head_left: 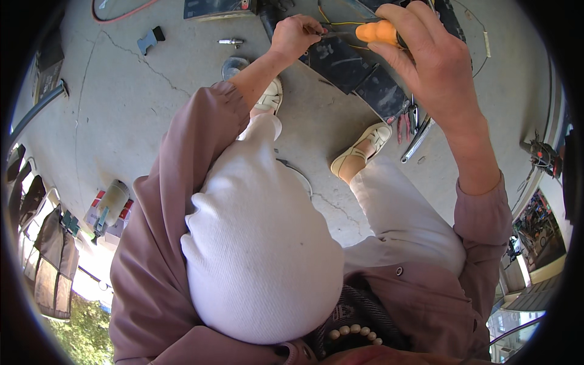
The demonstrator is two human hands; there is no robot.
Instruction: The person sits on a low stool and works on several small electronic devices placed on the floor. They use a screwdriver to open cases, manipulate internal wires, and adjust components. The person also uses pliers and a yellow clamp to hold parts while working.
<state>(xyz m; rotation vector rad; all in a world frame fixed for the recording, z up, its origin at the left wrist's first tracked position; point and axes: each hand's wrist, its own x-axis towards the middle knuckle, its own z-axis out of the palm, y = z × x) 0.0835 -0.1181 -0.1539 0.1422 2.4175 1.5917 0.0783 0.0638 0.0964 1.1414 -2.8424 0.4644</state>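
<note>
My right hand is wrapped around the orange handle of a screwdriver. Its thin shaft points left, toward the fingers of my left hand. Those fingers are pinched together by the shaft's far end; a small dark and reddish bit shows at the fingertips, too small to name. Below both hands lie dark, dusty flat panels, one of them nearer my right foot. Yellow wire runs behind the screwdriver.
A spark plug and a blue-grey bracket lie on the concrete floor to the left. Red-handled pliers and a metal bar-shaped tool lie near my right shoe. A dark box stands at the far edge.
</note>
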